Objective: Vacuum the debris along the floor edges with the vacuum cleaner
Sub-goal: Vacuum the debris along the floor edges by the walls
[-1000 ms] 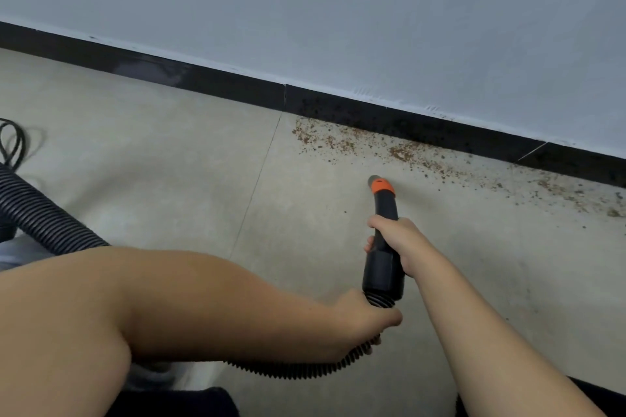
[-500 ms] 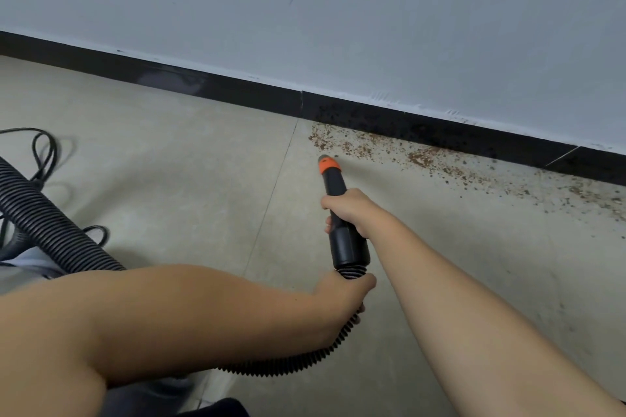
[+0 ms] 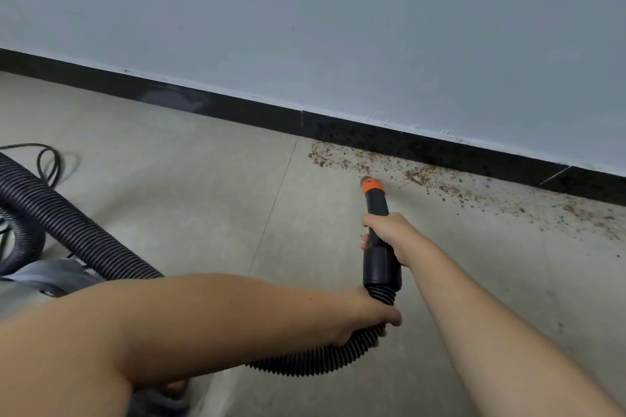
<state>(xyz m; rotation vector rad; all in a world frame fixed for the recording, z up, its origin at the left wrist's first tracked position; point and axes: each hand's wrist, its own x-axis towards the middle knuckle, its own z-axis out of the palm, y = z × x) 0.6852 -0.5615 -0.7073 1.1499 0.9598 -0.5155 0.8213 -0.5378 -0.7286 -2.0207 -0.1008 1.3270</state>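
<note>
A view from a head-worn camera looks down at two bare arms reaching toward the foot of a pale grey wall [image 3: 305, 10]. The right hand [image 3: 386, 234] has its fingers wrapped around the black plastic vacuum nozzle with an orange collar [image 3: 374, 200] near its tip. The left hand [image 3: 369, 318] has its fingers curled around the black ribbed flexible hose [image 3: 67, 223] just behind the nozzle's cuff. The hose loops back past the left forearm to the grey vacuum cleaner body [image 3: 44, 278], only partly visible at the left edge, with a thin black power cord [image 3: 47, 159] lying in a loop beyond it.

A band of brown crumbly debris [image 3: 420, 176] lies scattered on the beige tiled floor [image 3: 169, 179], along the black glossy skirting board [image 3: 237, 108], starting just right of a tile seam and trailing off to the right edge. The nozzle tip points at this band's left part, near its front fringe; whether it touches the floor is hard to tell from this angle.

Most of the debris looks uncollected. The risks seem to be these: a tip held too high may leave the crumbs pressed against the skirting, a fast sideways sweep could scatter loose bits outward, and the bent hose might kink or tug the cleaner body.
</note>
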